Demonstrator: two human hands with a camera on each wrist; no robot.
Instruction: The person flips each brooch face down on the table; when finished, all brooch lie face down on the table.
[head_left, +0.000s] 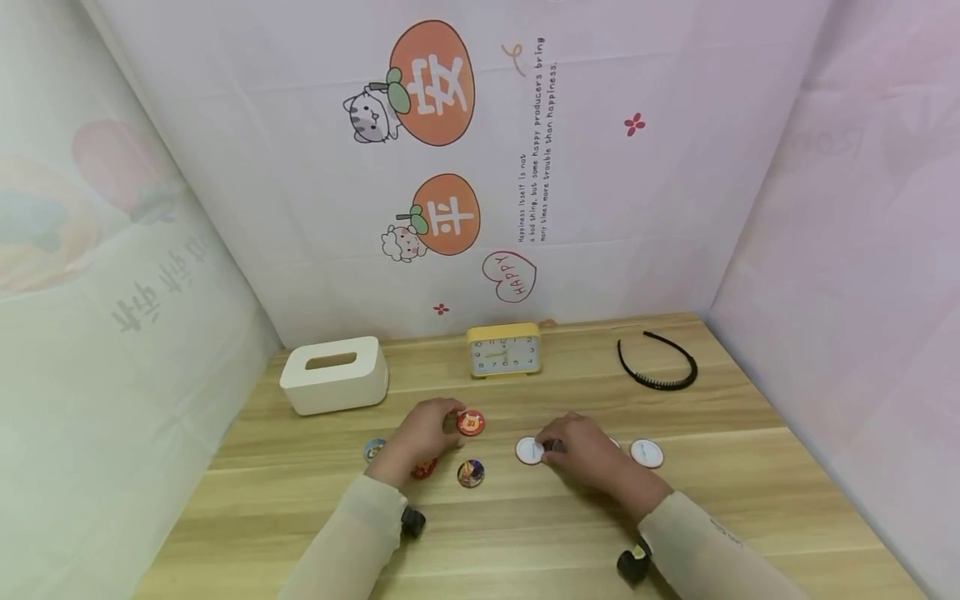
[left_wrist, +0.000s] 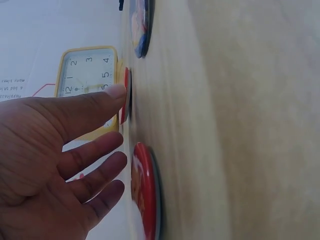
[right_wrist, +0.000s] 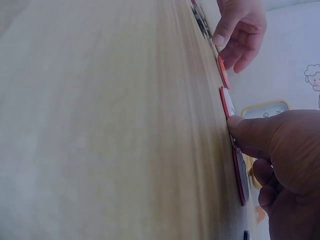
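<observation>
Sleeves: pale cuffs reach in from the near edge, a black strap-on device (head_left: pixel 412 522) at the left wrist and another (head_left: pixel 633 567) at the right.
Bench: light wood-grain top (head_left: pixel 525 533) carrying everything below.
Dark badge: a round, multicoloured one (head_left: pixel 471 473) lies flat, nearest the front.
Half-hidden red badge: it (head_left: pixel 423 469) lies under the left hand, partly covered.
Blue badge: it (head_left: pixel 373 450) sits left of the left wrist, partly behind it.
Right hand: the thumb and index finger of this hand (head_left: pixel 585 450) pinch the right rim of a white-faced badge (head_left: pixel 528 452), which is on the bench; the other fingers curl in.
Other white-faced badges: one (head_left: pixel 647 453) lies right of the right hand; another (head_left: pixel 615 442) shows only an edge beside it.
Left hand: this hand's (head_left: pixel 427 429) fingers are loosely bent, thumb apart, around the left side of a red-and-orange badge (head_left: pixel 471 422) lying flat; whether they touch it, I cannot tell.
Box: white, slotted on top (head_left: pixel 335 387), far left.
Headband: black, toothed (head_left: pixel 666 385), far right.
Clock: yellow-framed (head_left: pixel 505 354), upright near the back.
Backdrop: white printed cloth (head_left: pixel 600 217) behind the bench.
</observation>
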